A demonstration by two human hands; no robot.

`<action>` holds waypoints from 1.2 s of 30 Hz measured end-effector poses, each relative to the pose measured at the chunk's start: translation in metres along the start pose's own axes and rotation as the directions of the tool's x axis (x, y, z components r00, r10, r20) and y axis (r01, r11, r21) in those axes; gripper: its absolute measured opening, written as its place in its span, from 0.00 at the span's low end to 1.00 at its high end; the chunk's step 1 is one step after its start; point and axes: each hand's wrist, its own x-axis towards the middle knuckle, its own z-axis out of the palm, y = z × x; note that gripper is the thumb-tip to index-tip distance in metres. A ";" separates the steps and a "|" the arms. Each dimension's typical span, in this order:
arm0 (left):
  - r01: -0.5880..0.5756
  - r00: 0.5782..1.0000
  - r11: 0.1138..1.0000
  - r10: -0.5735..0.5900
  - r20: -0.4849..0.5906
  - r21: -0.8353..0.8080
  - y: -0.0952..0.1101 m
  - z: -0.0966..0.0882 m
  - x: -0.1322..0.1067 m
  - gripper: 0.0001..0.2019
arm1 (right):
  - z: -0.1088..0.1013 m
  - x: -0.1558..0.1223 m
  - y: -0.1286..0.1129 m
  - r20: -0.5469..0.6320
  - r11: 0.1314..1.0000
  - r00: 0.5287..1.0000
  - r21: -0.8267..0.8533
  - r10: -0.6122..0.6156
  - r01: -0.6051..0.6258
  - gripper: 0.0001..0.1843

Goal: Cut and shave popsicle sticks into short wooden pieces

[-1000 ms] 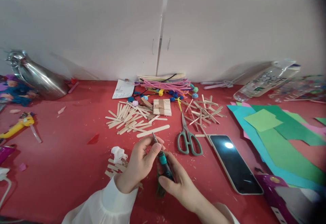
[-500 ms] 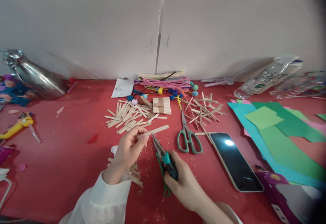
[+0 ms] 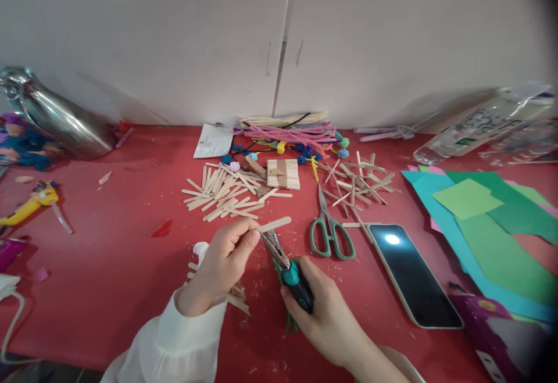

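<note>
Between the thumb and fingers of my left hand (image 3: 230,255) is a wooden craft stick (image 3: 275,224), its rounded end pointing right. My right hand (image 3: 323,307) grips long-nose pliers (image 3: 296,283) with black and teal handles. The jaws are parted, and one tip meets the stick close to my left fingertips. Under the pliers lies something green (image 3: 291,322), mostly hidden. Short stick pieces and splinters (image 3: 238,299) lie beneath my left wrist, beside a crumpled white bit (image 3: 201,250).
Loose craft sticks (image 3: 220,191), a banded bundle (image 3: 291,175) and thin split sticks (image 3: 360,182) lie beyond my hands. Scissors (image 3: 323,233), a phone (image 3: 414,275) and coloured paper (image 3: 492,243) are on the right. A metal jug (image 3: 65,118) and yellow glue gun (image 3: 35,204) are left.
The view has shifted slightly, with the table things lying a little further right and higher. The pliers' jaws have spread wider at the stick. Both hands keep their holds.
</note>
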 end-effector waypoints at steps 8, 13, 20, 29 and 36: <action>0.007 0.999 0.991 -0.013 -0.041 -0.137 -0.001 0.008 -0.004 0.15 | 0.002 -0.001 -0.001 -0.092 0.992 0.992 -0.100 -0.084 0.074 0.09; 0.018 1.000 0.994 -0.019 -0.017 -0.103 0.000 0.005 -0.005 0.16 | -0.010 0.001 -0.003 0.084 0.999 0.996 0.048 -0.010 0.006 0.11; 0.045 0.997 0.999 -0.046 -0.067 -0.025 -0.003 0.011 -0.005 0.16 | -0.011 -0.001 -0.004 0.127 0.993 0.990 0.098 0.054 -0.067 0.11; -0.046 0.984 0.999 0.041 -0.175 -0.025 -0.005 0.021 -0.007 0.14 | 0.003 -0.006 -0.003 -0.099 0.987 0.995 -0.159 -0.018 0.002 0.10; -0.036 0.996 0.998 0.031 -0.086 -0.058 -0.004 0.013 -0.007 0.16 | -0.005 -0.003 -0.002 0.064 0.999 0.998 0.050 -0.007 0.004 0.12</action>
